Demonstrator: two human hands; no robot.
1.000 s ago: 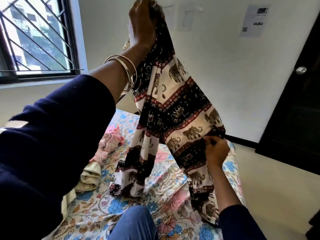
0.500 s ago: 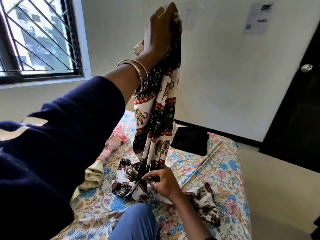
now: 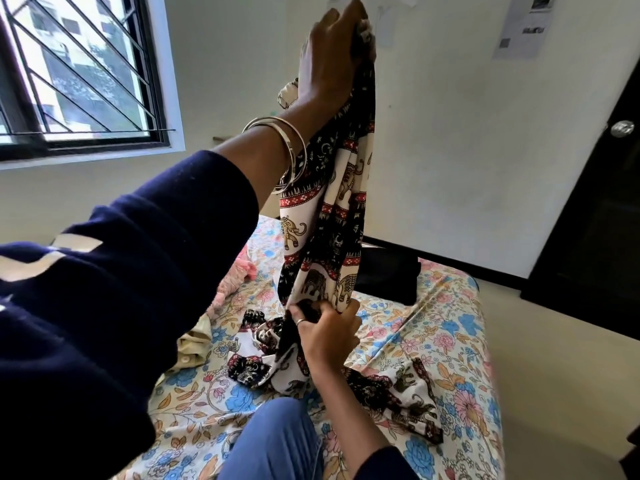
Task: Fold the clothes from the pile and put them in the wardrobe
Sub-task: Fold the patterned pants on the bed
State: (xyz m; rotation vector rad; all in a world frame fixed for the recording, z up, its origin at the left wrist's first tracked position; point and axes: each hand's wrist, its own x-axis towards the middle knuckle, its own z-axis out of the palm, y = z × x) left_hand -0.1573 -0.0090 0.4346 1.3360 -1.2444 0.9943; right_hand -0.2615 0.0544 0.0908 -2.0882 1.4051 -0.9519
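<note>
Lowest in the frame, a blue-trousered knee, with a dark navy sleeve filling the lower left. Just above the knee, near centre, the right hand, ring on one finger, fingers curled and pinching the elephant-print garment where the hanging cloth gathers close to the bed. Below and to either side of that hand, the garment's loose lower ends lying crumpled on the floral bedsheet, one end trailing toward the lower right. Rising from the sleeve toward upper centre, the left forearm with silver bangles at the wrist. At top centre, the left hand, fingers closed round the garment's top edge and holding it high, so that the cloth hangs down in a narrow bunched column between the two hands. At left centre, partly hidden behind the sleeve, a pink garment and a cream garment lying on the sheet. Further back on the bed, right of the hanging cloth, a folded black garment. Beyond the bed, a white wall with a paper notice at upper right, a barred window at upper left, and a dark door with a round knob along the right edge.
</note>
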